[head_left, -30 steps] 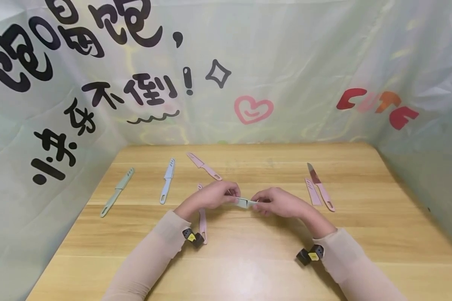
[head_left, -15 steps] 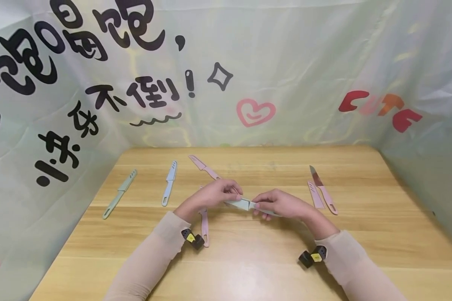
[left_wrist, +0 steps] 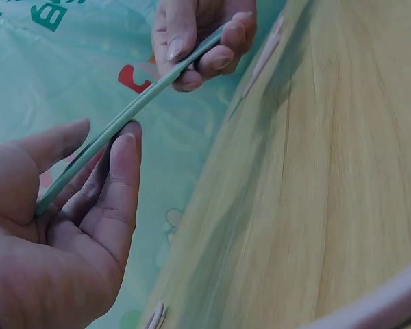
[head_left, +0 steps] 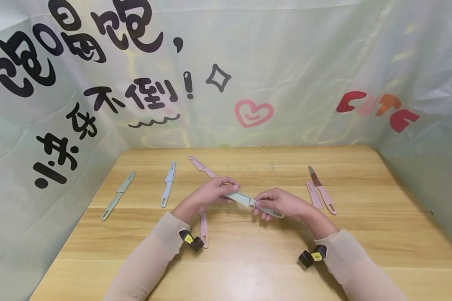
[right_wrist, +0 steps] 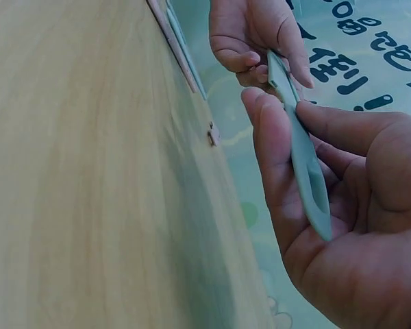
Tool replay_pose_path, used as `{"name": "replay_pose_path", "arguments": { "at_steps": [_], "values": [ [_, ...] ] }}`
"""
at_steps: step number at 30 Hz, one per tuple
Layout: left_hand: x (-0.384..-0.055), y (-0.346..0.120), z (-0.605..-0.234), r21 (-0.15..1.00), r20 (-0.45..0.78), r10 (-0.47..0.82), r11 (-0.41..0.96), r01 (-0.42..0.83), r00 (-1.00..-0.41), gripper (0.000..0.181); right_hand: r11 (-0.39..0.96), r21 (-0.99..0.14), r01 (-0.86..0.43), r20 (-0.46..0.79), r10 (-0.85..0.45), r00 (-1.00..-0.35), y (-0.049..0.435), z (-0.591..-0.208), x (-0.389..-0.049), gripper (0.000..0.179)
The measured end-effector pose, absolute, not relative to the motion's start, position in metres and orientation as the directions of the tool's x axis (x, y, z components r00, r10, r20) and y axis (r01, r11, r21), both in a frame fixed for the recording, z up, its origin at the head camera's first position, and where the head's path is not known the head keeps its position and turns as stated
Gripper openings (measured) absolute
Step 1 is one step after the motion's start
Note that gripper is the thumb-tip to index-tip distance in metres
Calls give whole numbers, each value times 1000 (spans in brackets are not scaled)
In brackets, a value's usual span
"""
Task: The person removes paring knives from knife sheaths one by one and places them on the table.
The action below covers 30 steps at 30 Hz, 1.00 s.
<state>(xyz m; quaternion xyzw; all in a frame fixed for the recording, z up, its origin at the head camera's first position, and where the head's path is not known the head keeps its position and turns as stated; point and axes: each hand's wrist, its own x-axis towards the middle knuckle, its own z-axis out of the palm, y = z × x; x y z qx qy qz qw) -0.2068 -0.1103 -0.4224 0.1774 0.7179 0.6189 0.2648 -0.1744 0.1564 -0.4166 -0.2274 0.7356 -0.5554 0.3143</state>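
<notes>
Over the middle of the table, both hands hold one pale green knife in its sheath. My left hand (head_left: 212,192) grips the sheath (head_left: 242,198) near its tip, thumb on one side and fingers on the other. My right hand (head_left: 280,202) pinches the handle (head_left: 274,213) close to where it meets the sheath. In the right wrist view, the slotted handle (right_wrist: 312,181) lies along the right fingers, its end towards the palm. The left wrist view shows the sheath (left_wrist: 120,123) edge-on, running towards the right hand (left_wrist: 205,41). No bare blade shows on this knife.
On the wooden table (head_left: 248,267), a green knife (head_left: 118,195) and a blue knife (head_left: 168,184) lie sheathed at left. One pink knife (head_left: 201,166) lies behind the left arm, another (head_left: 204,230) partly under it. At right, an unsheathed pink knife (head_left: 322,192) lies beside its sheath (head_left: 314,195).
The green knife has turned so its flat side shows more, with the sheath end raised. The left hand has shifted slightly up and left along it. The right hand stays nearly in place.
</notes>
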Motion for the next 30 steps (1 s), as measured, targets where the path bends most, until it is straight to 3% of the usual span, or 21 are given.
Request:
{"name": "replay_pose_path", "arguments": {
  "at_steps": [11, 18, 23, 30],
  "values": [
    [-204, -106, -425, 936, -212, 526, -134, -326, -824, 32, 233, -972, 38, -189, -670, -718, 159, -416, -176, 37],
    [-198, -100, -424, 823, -213, 478, -383, -421, -852, 8, 214, -975, 68, -192, -636, -747, 161, -413, -177, 39],
    [-193, -96, -425, 763, -230, 479, -452, -463, -847, 9, 205, -975, 86, -199, -627, -753, 162, -413, -177, 41],
    [-188, -88, -430, 742, -250, 486, -459, -489, -837, 25, 158, -973, 166, -229, -624, -747, 161, -417, -179, 41]
  ]
}}
